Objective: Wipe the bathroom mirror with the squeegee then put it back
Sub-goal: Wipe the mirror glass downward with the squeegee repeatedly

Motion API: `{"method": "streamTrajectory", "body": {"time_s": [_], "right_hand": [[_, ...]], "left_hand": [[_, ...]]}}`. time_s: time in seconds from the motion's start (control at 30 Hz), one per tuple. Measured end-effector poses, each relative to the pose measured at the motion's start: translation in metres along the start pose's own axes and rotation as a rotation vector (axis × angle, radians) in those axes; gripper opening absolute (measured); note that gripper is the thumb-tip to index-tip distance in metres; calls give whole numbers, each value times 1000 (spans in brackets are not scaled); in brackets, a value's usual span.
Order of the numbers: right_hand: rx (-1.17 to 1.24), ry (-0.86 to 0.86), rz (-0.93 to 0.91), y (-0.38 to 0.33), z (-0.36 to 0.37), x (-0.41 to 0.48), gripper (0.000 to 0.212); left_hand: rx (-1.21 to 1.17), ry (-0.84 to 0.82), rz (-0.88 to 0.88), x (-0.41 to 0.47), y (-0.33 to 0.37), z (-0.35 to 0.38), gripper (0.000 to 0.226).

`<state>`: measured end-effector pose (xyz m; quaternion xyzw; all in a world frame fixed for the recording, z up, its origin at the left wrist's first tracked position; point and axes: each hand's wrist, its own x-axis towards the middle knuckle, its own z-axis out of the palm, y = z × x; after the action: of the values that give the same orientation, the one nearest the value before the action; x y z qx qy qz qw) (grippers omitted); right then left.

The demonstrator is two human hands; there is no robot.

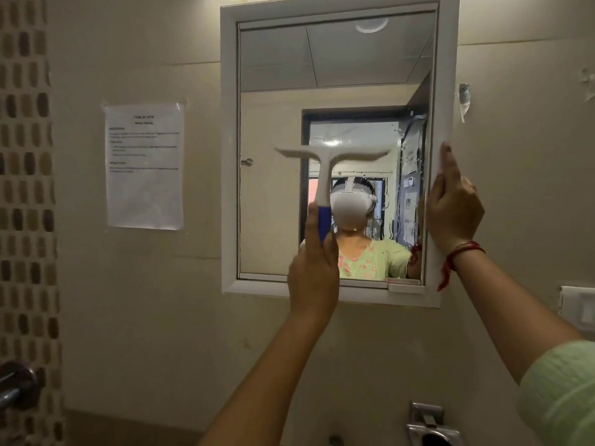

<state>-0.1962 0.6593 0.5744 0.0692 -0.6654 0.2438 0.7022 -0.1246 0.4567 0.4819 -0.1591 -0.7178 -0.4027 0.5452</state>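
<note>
Squeegee [324, 170] upright before the mirror [273, 204], blade level across mid-glass and seemingly pressed to it, handle dropping straight down into the left hand [314, 272], clamped round the blue grip from below. Wet streaks on the glass right of the blade's tip. Right hand [452, 207] hooked round the frame [446, 75] at its right edge, thumb up, steadying. Likely next: a pull straight down along the handle's line, toward the gripping hand
</note>
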Motion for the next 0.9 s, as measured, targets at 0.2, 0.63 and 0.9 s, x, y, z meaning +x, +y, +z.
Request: {"method": "streamTrajectory", "body": {"time_s": [0.2, 0.63, 0.9], "right_hand": [[6, -11, 8, 0, 0, -3, 44], [1, -8, 11, 0, 2, -1, 44], [-14, -28, 22, -1, 0, 1, 44]], "left_hand": [[46, 16, -9, 36, 7, -4, 56], [48, 0, -26, 19, 9, -13, 56], [32, -85, -12, -80, -24, -20, 60]]}}
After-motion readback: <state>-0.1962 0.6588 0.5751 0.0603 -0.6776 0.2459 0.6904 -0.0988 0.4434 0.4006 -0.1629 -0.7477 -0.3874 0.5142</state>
